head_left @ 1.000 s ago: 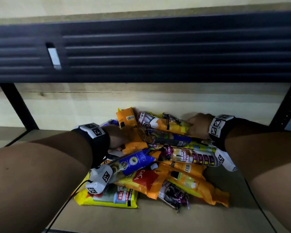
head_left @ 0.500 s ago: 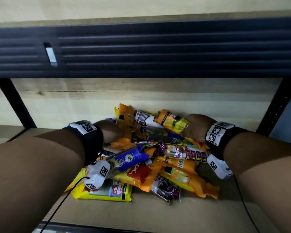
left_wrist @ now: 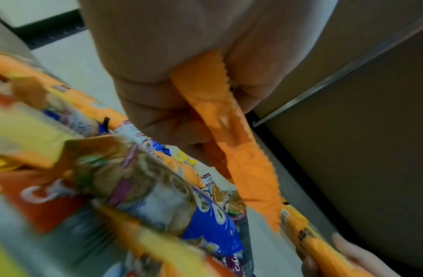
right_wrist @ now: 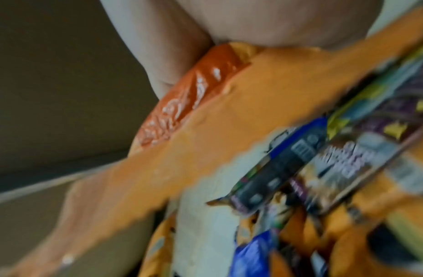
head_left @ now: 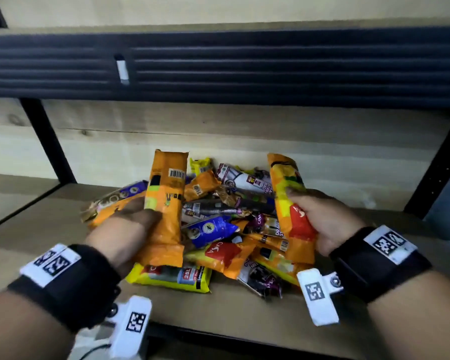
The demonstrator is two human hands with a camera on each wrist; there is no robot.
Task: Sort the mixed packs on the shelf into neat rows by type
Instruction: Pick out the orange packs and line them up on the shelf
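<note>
Both hands now lifting: left hand (head_left: 125, 237) gripping an orange pack (head_left: 165, 203), right hand (head_left: 322, 224) gripping another orange pack (head_left: 289, 203); loose pile (head_left: 218, 229) risks sliding off shelf (head_left: 231, 310).

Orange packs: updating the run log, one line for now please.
left hand: holds orange pack | right hand: holds orange pack | pile: unsorted

Both hands have come up off the pile: left hand (head_left: 125, 235) now grips one orange pack (head_left: 164, 203), right hand (head_left: 320, 219) another orange pack (head_left: 291, 203).
</note>
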